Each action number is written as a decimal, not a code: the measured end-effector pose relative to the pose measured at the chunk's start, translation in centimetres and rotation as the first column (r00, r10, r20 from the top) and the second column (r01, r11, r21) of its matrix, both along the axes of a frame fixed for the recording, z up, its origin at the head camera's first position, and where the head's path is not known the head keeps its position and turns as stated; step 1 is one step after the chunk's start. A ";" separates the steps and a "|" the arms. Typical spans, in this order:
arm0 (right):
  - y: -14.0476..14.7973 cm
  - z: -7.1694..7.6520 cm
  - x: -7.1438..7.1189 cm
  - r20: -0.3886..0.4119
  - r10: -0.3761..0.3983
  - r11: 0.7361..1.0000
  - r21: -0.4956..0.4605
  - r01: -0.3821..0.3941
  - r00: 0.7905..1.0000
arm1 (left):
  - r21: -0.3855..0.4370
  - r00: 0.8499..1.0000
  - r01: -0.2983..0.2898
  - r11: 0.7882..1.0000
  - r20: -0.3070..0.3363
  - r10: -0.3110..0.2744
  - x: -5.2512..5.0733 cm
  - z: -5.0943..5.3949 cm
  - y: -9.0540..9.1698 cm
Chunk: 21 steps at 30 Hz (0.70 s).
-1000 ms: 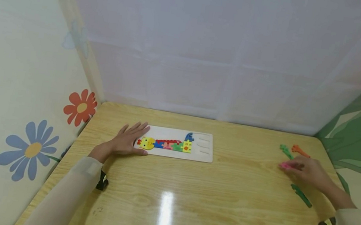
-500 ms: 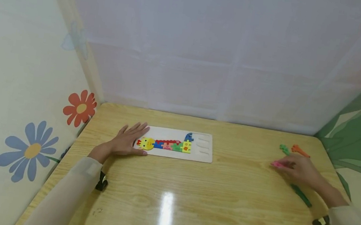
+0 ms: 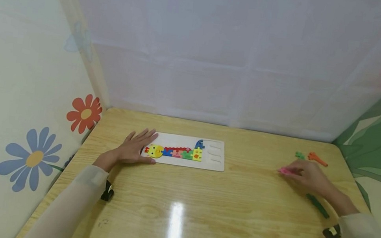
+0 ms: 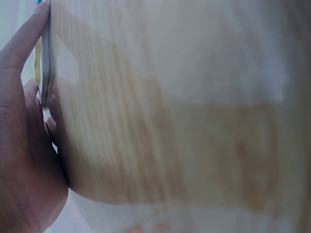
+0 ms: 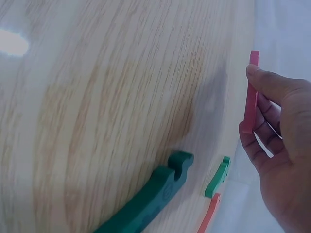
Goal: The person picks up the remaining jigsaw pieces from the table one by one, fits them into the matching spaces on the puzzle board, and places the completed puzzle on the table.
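Observation:
A white puzzle board (image 3: 173, 139) lies flat toward the back of the table, with colourful giraffe pieces (image 3: 182, 153) set in it and bare outlined slots at its right end. My left hand (image 3: 132, 149) rests spread over the board's left end; in the left wrist view the hand (image 4: 24, 136) touches the board's edge (image 4: 46, 63). Off to the right, my right hand (image 3: 311, 178) pinches a pink piece (image 3: 285, 171). The right wrist view shows the pink piece (image 5: 251, 97) between the thumb and fingers of the hand (image 5: 291, 141), held above the table.
A dark green piece (image 3: 317, 206) lies in front of the right hand. Behind it are a light green piece (image 3: 299, 155), partly hidden, and an orange piece (image 3: 318, 159). White cloth (image 3: 187, 87) hangs behind the wooden table (image 3: 236, 212).
My right hand has moved left with the pink piece, away from the loose pieces, uncovering the dark green one. My left hand and the board have stayed in place.

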State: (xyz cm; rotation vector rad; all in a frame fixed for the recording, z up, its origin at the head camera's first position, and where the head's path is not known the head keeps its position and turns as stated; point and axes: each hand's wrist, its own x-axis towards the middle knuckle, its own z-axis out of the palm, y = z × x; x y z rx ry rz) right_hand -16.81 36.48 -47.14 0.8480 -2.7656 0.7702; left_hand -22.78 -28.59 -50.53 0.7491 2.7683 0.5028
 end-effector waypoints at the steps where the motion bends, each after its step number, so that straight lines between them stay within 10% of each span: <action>1: -0.1 0.0 0.0 -0.001 0.000 1.000 0.002 0.000 1.000 | 0.004 1.000 0.001 1.000 -0.002 -0.001 0.0 0.0 0.0; 21: -2.9 -0.3 -0.5 0.054 0.012 1.000 -0.018 -0.011 0.998 | 0.012 1.000 0.007 1.000 -0.007 -0.007 0.1 0.1 0.0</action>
